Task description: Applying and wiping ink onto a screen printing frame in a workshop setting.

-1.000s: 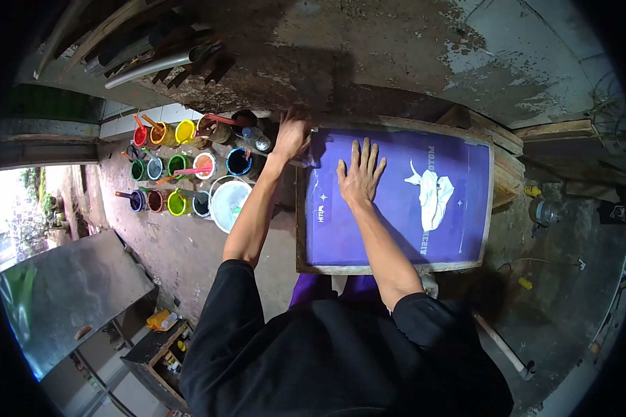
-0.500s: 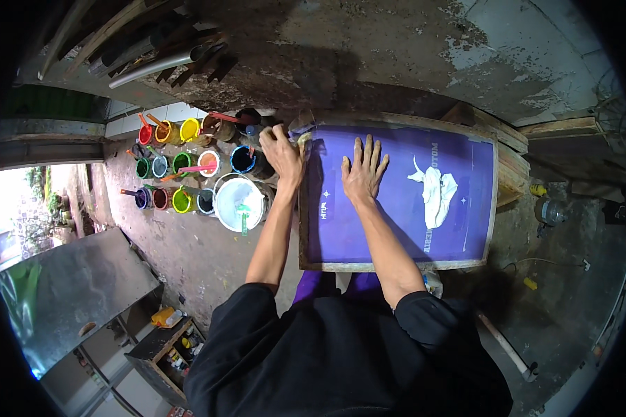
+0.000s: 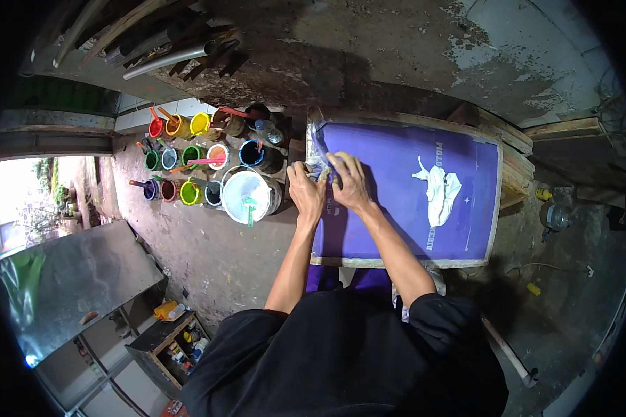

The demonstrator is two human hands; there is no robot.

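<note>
Before me lies a screen-printing frame [image 3: 410,139] with purple mesh and a wooden border. Pale lettering and a white irregular shape [image 3: 439,193] show on its mesh. My left hand [image 3: 306,191] is closed at the frame's left border, its fingertips on a crumpled, thin tape-like strip [image 3: 320,142] that runs along that edge. Just to its right, my right hand [image 3: 350,182] is over the mesh with bent fingers closed on the same strip. The part of the strip between my fingers is mostly hidden.
Left of the frame stand several open paint pots [image 3: 191,156] with stirring sticks, and a large white bucket [image 3: 247,196]. A clear bottle [image 3: 270,131] is behind them. Stacked wooden frames [image 3: 515,174] lie at the right; a hammer-like long-handled tool [image 3: 511,354] rests on the floor.
My right hand has lifted off the mesh, where it lay flat, and moved left to the strip. My left hand has come nearer along the left border. The view has shifted slightly.
</note>
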